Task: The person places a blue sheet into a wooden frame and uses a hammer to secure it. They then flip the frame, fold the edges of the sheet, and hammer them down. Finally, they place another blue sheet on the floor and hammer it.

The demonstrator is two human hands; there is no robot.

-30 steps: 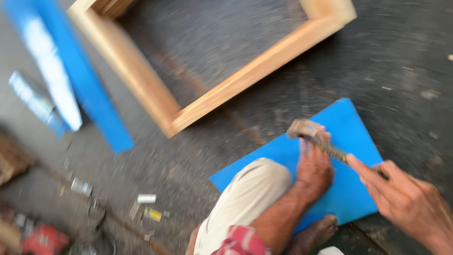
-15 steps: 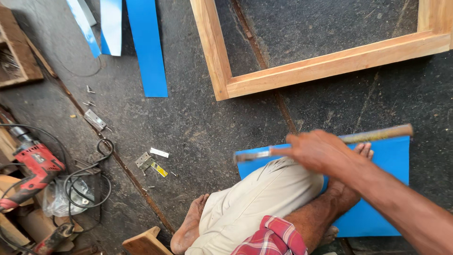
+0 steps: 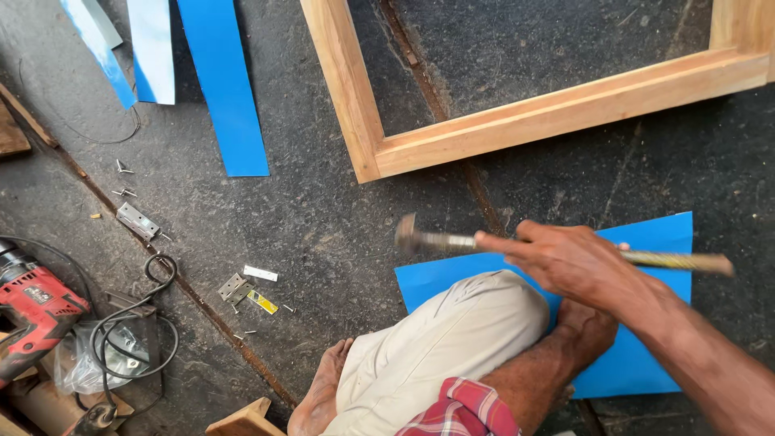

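My right hand [image 3: 577,258] is shut around the handle of a hammer [image 3: 436,240]. The hammer lies level, its metal head pointing left and blurred. Its wooden handle sticks out to the right past my wrist. It hovers over the left end of a blue sheet [image 3: 646,339] on the dark floor. My knee in beige trousers [image 3: 452,339] and one foot [image 3: 589,331] rest on that sheet. My left hand does not show.
A wooden frame [image 3: 517,121] lies on the floor beyond the sheet. Blue strips [image 3: 222,89] lie at the upper left. Metal hinges [image 3: 137,220] and loose screws are scattered left of my knee. A red power drill [image 3: 32,311] with a black cable sits at the left edge.
The view has swung left, bringing the drill and hinges into sight. The hammer has moved from beside my foot to level above the sheet's left end.
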